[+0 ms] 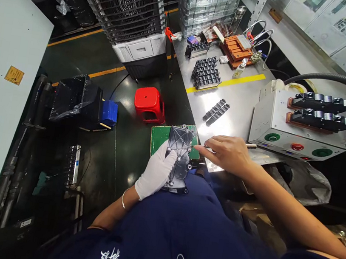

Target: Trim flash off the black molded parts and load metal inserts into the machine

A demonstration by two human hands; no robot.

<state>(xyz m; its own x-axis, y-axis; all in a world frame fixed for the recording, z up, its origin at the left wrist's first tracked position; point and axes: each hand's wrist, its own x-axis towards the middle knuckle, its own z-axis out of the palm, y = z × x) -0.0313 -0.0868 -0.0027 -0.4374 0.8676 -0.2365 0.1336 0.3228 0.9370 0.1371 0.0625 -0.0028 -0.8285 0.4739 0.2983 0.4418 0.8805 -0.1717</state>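
Note:
A flat black plastic cover (181,142) with crossed ribs and round screw bosses is held upright against my body. My left hand (155,173), in a white glove, is closed on its left edge, thumb across the front. My bare right hand (229,155) is closed around a slim hand tool (251,146) whose handle end sticks out behind the fist. The tool's thin tip is near the cover's right edge; whether it touches I cannot tell. Behind the cover lies a green board (158,135). Two narrow black ribbed strips (216,112) lie on the metal table beyond.
On the metal table (241,98) stand stacked black ribbed parts (205,73), an orange fixture (237,48) and a small bottle (240,68). A white control box (302,126) with black parts on top is at right. A red stool (147,102) stands on the floor.

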